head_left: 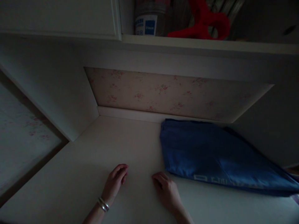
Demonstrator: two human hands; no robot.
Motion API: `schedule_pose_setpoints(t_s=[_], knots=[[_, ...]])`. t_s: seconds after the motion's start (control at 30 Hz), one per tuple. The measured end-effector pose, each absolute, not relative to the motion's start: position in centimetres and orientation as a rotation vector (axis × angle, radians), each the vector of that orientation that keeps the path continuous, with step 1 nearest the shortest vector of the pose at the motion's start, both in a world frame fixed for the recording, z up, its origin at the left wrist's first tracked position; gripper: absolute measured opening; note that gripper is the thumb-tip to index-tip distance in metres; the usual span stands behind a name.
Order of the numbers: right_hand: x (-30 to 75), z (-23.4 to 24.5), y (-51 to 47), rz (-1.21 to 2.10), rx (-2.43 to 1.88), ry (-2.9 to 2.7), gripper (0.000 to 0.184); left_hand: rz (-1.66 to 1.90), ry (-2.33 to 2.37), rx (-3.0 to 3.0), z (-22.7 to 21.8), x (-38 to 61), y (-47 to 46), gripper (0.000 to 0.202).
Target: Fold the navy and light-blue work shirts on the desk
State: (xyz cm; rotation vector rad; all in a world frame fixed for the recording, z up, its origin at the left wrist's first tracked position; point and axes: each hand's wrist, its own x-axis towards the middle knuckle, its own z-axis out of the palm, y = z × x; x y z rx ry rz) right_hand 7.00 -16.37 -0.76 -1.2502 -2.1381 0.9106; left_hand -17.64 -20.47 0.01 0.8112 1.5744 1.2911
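Observation:
My left hand (116, 179), with a silver bangle at the wrist, is low over the white desktop (130, 140). Its fingers are curled loosely together and nothing shows in them. To its right, my right hand (166, 189) rests on or just above the same surface, fingers bent inward, with no object visible in its grip. Close beside the right hand lies a flat blue fabric piece (205, 149), perhaps a folded bag, with pale printed lettering along its near edge. The right fingertips appear apart from its corner. A gap separates the two hands.
Overhead runs a shelf (198, 44) holding a red plastic clamp-like object (203, 23) and a clear container with a blue-and-white label (149, 25). A side panel (58, 84) bounds the left. Floral wallpaper (161, 90) shows behind the desk.

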Motion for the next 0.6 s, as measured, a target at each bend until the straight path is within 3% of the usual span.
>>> schedule_pose_setpoints(t_s=[0.17, 0.3, 0.37, 0.47, 0.6], knots=[[6.8, -0.3, -16.6, 0.997, -1.203, -2.062, 0.025, 1.33, 1.638, 0.783, 0.3, -17.2, -20.5, 0.042], [8.2, 1.2, -17.7, 1.534, -1.041, -1.538, 0.02, 1.299, 1.619, 0.638, 1.7, -15.3, -20.6, 0.041], [10.9, 2.6, -17.5, 1.652, -1.002, -1.175, 0.022, 1.196, 1.498, 0.659, 2.8, -13.4, -20.4, 0.037], [18.0, 5.0, -14.3, 1.379, -1.103, -0.938, 0.026, 1.041, 1.344, 0.786, 3.9, -10.1, -18.5, 0.037], [31.0, 7.2, -5.6, 0.805, -1.451, -0.948, 0.045, 0.964, 1.45, 0.946, 3.3, -6.0, -11.9, 0.048]])
